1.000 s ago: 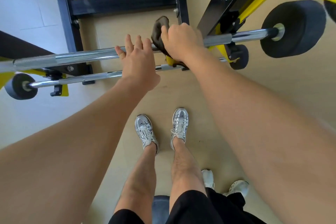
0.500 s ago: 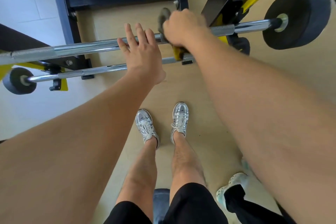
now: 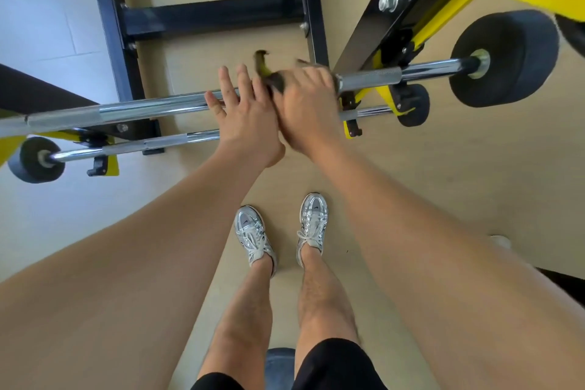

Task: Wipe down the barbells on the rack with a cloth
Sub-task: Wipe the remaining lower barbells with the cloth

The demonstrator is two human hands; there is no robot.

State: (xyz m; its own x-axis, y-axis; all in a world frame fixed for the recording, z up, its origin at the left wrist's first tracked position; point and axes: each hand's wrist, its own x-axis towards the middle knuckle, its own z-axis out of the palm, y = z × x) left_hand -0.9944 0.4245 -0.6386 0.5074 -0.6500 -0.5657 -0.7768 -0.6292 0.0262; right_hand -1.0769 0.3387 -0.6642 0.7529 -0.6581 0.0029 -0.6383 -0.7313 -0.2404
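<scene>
A chrome barbell lies across the rack at hand height, with a black weight on its right end. My right hand grips a dark brown cloth wrapped round the middle of this bar; the hand is blurred. My left hand rests flat on the bar right beside it, fingers straight and spread. A second, lower barbell sits under the first, with a small black weight on its left end.
The black and yellow rack frame rises at the right, and black floor rails run behind the bars. My legs and silver shoes stand on the beige floor below. Another person's white shoe peeks in at the right.
My right hand with the cloth has slid left along the upper bar until it meets my left hand. The left hand stays flat on the bar.
</scene>
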